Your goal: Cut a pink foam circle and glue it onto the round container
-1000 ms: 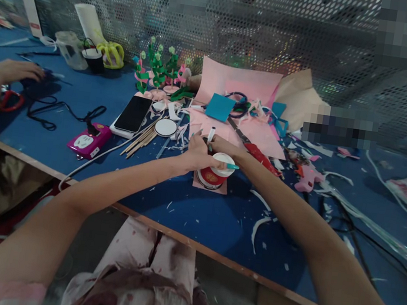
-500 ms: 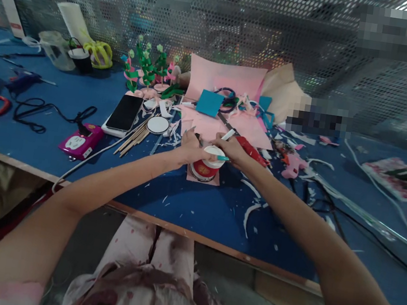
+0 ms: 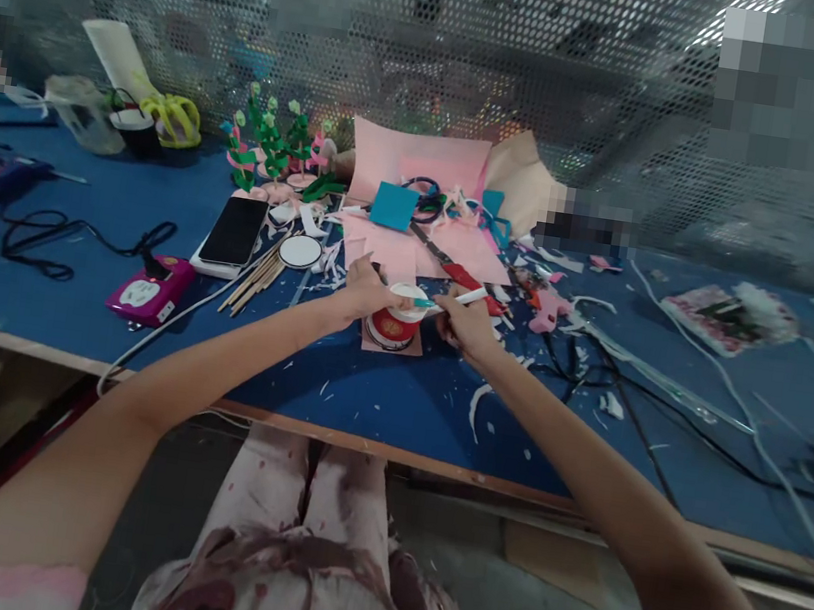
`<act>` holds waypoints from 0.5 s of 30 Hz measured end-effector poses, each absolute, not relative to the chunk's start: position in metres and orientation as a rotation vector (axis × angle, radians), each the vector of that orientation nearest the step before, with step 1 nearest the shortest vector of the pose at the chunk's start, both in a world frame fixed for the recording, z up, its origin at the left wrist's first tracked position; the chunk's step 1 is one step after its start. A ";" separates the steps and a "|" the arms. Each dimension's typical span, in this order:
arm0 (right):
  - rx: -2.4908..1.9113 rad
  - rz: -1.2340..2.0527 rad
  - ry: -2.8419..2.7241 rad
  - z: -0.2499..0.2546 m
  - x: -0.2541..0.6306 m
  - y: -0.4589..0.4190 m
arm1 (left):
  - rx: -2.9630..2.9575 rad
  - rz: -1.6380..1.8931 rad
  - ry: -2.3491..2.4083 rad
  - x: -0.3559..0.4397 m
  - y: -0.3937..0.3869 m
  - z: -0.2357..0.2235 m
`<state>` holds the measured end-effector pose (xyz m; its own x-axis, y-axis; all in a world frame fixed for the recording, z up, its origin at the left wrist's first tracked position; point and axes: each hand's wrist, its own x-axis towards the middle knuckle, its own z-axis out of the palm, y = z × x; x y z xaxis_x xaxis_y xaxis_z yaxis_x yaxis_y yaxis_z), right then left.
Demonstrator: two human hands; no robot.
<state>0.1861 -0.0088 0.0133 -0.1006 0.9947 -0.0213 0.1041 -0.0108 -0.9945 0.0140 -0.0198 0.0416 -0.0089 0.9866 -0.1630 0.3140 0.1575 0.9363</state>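
Observation:
A red and white cup with a gold emblem stands on a small pink paper square near the table's front edge. My left hand reaches around its far left side, thumb over the rim. A small teal piece, like a pen cap, lies at the thumb tip above the rim. Closed around a white pen, my right hand is just right of the cup. The pen slants down leftward, lined up with the teal piece; whether they touch is unclear. My left fingers are partly hidden behind the cup.
Behind the cup lie pink paper sheets, a blue square and a red-handled knife. Left are a white disc, wooden sticks, a phone and a purple power socket. A pink glue gun lies right.
My right hand has drawn away from the cup to the right, and the white pen has swung from steep to nearly level. The left hand still holds the cup. The view has shifted slightly.

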 end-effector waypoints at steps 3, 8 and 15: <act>-1.268 1.207 -1.326 0.013 0.188 -0.021 | 1.298 0.864 1.562 0.014 -0.025 0.049; -1.283 1.144 -1.302 0.012 0.188 -0.038 | 1.300 0.841 1.516 0.015 -0.032 0.056; -1.275 1.114 -1.334 0.012 0.184 -0.062 | 1.370 0.884 1.516 0.014 -0.030 0.053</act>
<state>0.1845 -0.0616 0.0116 -0.0084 0.9991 0.0420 0.1369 0.0428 -0.9897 0.0141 -0.0296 0.0525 -0.0002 0.9892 -0.1468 0.3597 0.1370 0.9230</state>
